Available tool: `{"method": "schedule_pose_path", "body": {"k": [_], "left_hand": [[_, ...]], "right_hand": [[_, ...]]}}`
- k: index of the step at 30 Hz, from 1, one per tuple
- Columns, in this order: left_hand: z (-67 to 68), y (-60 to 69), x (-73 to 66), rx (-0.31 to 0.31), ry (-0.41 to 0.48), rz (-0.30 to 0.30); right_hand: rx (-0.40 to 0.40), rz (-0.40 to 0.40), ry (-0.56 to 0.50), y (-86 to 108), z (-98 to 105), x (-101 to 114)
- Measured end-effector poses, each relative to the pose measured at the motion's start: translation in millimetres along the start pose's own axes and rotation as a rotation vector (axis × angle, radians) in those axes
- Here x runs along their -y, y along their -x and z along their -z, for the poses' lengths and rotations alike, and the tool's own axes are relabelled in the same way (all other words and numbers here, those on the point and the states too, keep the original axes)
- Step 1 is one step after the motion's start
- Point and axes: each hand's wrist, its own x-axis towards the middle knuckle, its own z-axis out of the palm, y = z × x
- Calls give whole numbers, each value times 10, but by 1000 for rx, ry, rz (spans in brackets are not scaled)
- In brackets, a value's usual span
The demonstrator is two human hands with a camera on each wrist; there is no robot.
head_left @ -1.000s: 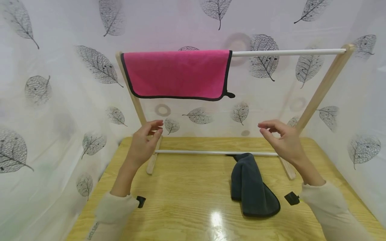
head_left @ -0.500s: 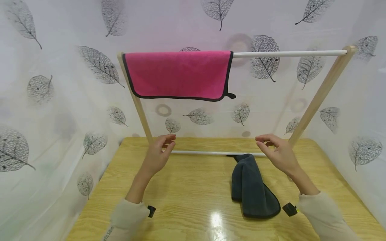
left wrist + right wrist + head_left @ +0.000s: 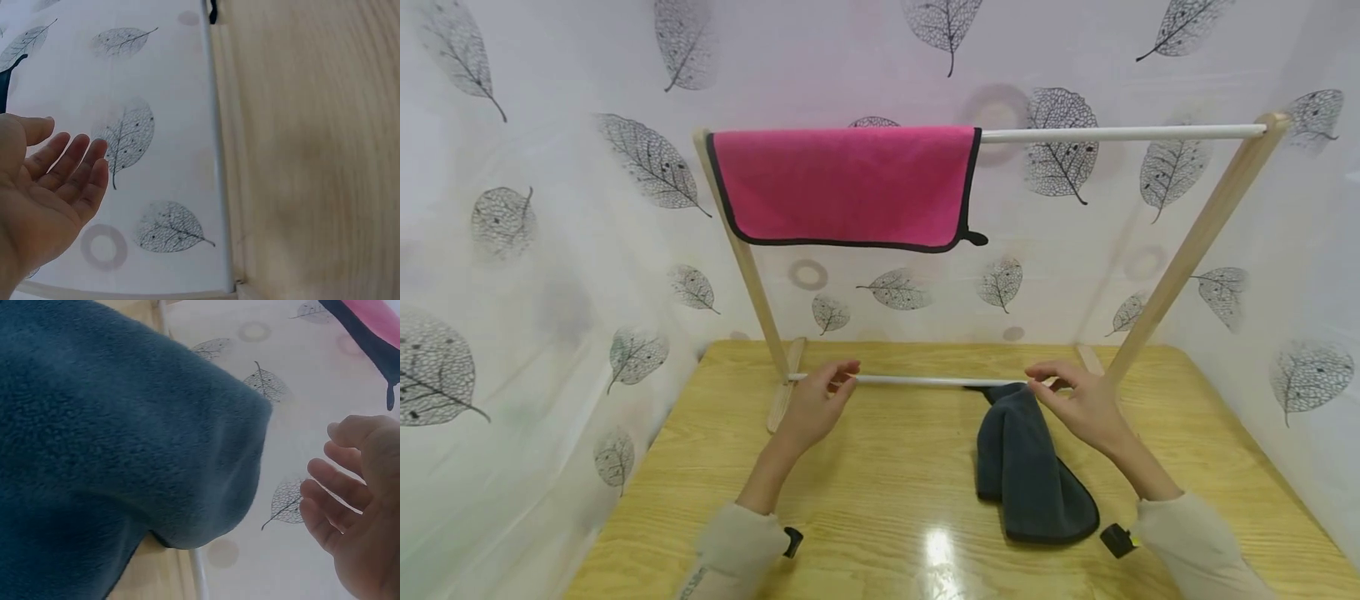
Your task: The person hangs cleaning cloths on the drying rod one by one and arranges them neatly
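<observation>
Dark grey cloth [image 3: 1026,475] lies in loose folds on the wood-grain surface [image 3: 865,467], right of centre. Around the back and sides hangs a pale sheet [image 3: 820,58] printed with leaf shapes. Before its rear part stands a rack [image 3: 1195,242] with wooden posts, its upper bar [image 3: 1120,133] bearing a black-trimmed pink cloth [image 3: 842,187] along the left half. Near the surface runs a white lower bar [image 3: 917,381]; the grey cloth's far end meets it in the head view, though whether it rests on the bar or just in front cannot be told.

What counts for any reach is how the grey cloth lies: its long axis runs from that bar toward the person, drifting right at the wider near end, and its narrow far end sits between the right hand [image 3: 1078,408] and the left hand [image 3: 816,408], much nearer the right. The right fingertips hover just beside that end, with a gap in the right wrist view; the left hand is well apart. Both hands are empty, fingers relaxed and slightly bent. Compared with half a second ago, they are lower and closer together, while both cloths stay as they were. Smallest, a dark tab [image 3: 976,387] pokes leftward from the grey cloth's far end
</observation>
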Motion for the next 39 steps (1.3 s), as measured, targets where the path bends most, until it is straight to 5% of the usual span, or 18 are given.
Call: {"method": "schedule_pose_path", "body": {"k": [10,24,39], "left_hand": [[-336,29,32,95,19,31],[-706,-16,-26,220,57,24],[-1002,-11,-79,295,41,12]], "right_hand": [[68,-36,41,127,-75,-82],[165,87,133,206,-222,-227],[216,-64,167,401,-332,-255]]}}
